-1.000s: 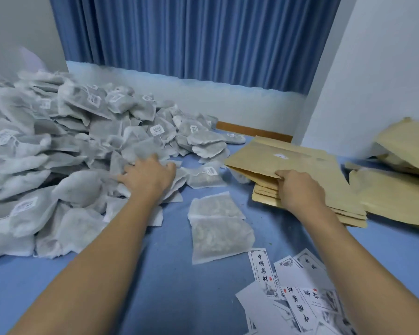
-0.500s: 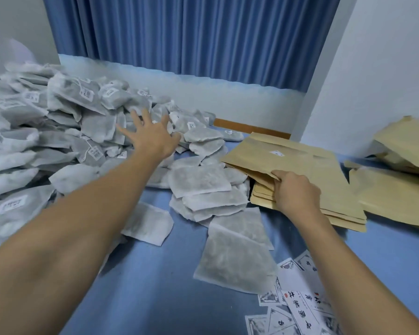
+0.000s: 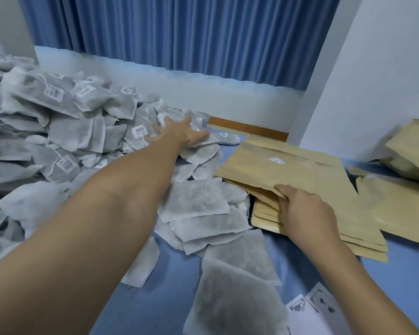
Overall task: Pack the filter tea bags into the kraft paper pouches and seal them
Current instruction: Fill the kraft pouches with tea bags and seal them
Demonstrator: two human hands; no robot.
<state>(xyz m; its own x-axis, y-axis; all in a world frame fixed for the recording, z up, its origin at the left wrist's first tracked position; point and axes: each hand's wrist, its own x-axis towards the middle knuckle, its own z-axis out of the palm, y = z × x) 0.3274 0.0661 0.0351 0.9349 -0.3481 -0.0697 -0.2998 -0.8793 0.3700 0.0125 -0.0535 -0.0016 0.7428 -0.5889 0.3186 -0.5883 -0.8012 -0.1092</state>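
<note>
The filter tea bags [image 3: 58, 122] are heaped on the left of the blue surface [image 3: 169, 286], with a looser spill [image 3: 194, 201] running toward you. Expect them to be light, soft and limp, likely to slide over each other, and the strings and tags may snag. Take a bag flat, by its sealed edge, not by the tag.

Your left hand [image 3: 179, 134] lies on the pile's far edge, its fingers [image 3: 159, 129] spread flat, holding nothing.

The kraft paper pouches [image 3: 300, 170] are stacked just right of the spill. They look stiffer and will crease if bent. Your right hand [image 3: 305, 211] grips their near edge, thumb tucked beneath the top one; the other fingers are hidden.

Printed labels [image 3: 312, 308] lie nearest you.
</note>
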